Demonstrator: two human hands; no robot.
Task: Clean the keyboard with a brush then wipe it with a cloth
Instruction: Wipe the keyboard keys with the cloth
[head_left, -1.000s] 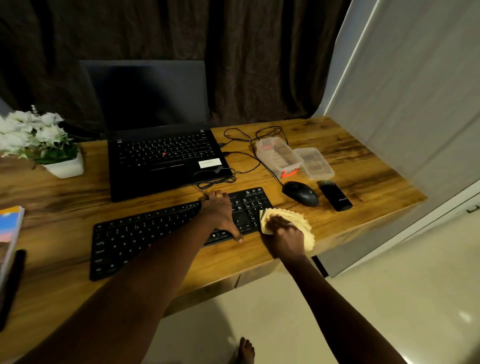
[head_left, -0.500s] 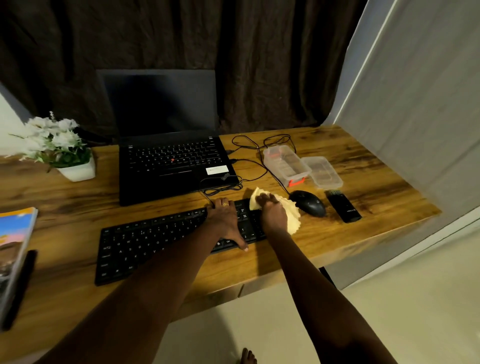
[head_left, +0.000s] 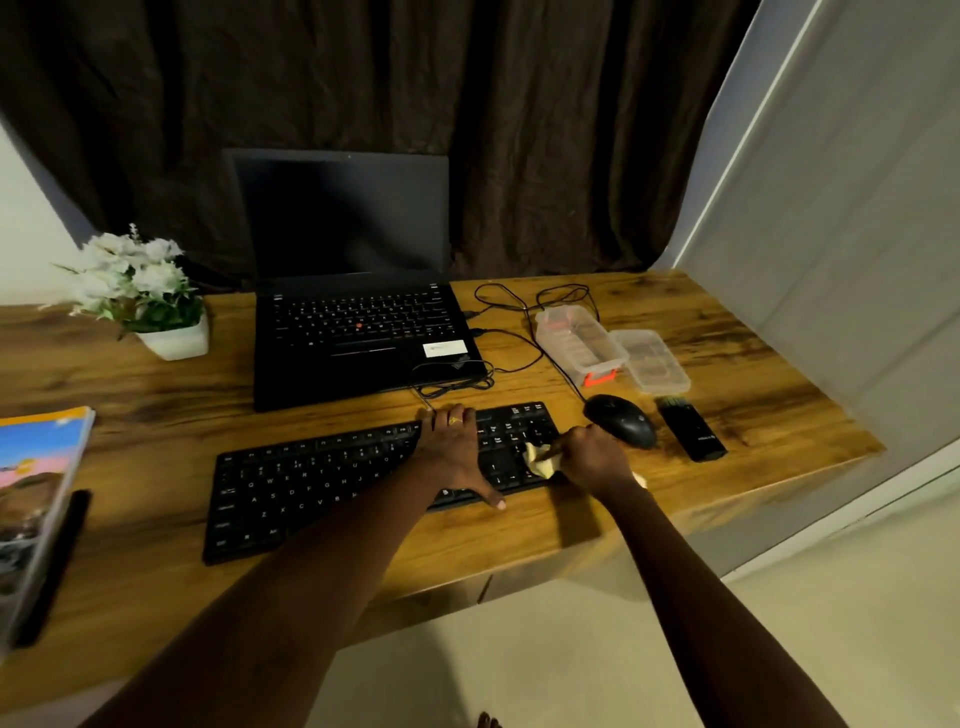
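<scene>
A black keyboard (head_left: 322, 483) lies on the wooden desk (head_left: 156, 431) in front of the laptop. My left hand (head_left: 454, 449) rests flat on the keyboard's right half, fingers spread, thumb over the front edge. My right hand (head_left: 592, 457) is bunched around a pale yellow cloth (head_left: 539, 460) and presses it on the keys at the keyboard's right end. Most of the cloth is hidden in the fist. A black brush (head_left: 688, 428) with a green-tipped end lies on the desk right of the mouse.
An open black laptop (head_left: 358, 332) stands behind the keyboard, cables (head_left: 519, 312) trailing to its right. A black mouse (head_left: 621, 420), two clear plastic boxes (head_left: 582, 343), a white flower pot (head_left: 174, 340) and a book (head_left: 36, 493) at the left edge also sit on the desk.
My right hand carried the cloth from the desk's front edge onto the keyboard's right end and bunched it up. My left hand stayed on the keyboard.
</scene>
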